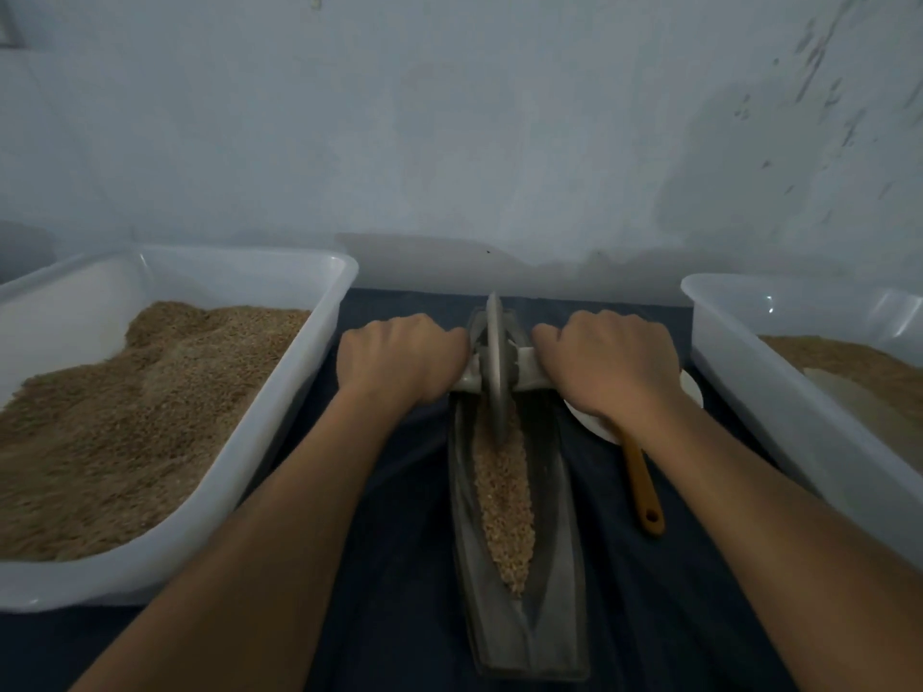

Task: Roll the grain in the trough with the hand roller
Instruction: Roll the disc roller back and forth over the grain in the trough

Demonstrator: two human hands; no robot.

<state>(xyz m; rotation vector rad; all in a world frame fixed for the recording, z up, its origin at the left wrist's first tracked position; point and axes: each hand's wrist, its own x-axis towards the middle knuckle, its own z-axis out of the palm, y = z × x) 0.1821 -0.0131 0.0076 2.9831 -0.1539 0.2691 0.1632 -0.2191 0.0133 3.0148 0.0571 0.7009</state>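
Observation:
A long grey metal trough (pixel 559 566) lies lengthwise on the dark cloth, its groove filled with tan grain (pixel 504 496). The hand roller (pixel 496 362), a thin metal disc on a crosswise axle, stands upright in the far part of the groove. My left hand (pixel 399 357) grips the axle's left handle and my right hand (pixel 607 359) grips its right handle, knuckles up. Both handles are hidden under my fingers.
A big white plastic tub (pixel 279 442) heaped with brown grain sits on the left. Another white tub (pixel 749 362) with grain stands at the right. Beside the trough on the right lie a small white dish (pixel 594 424) and a yellow-handled tool (pixel 644 486). A pale wall rises behind.

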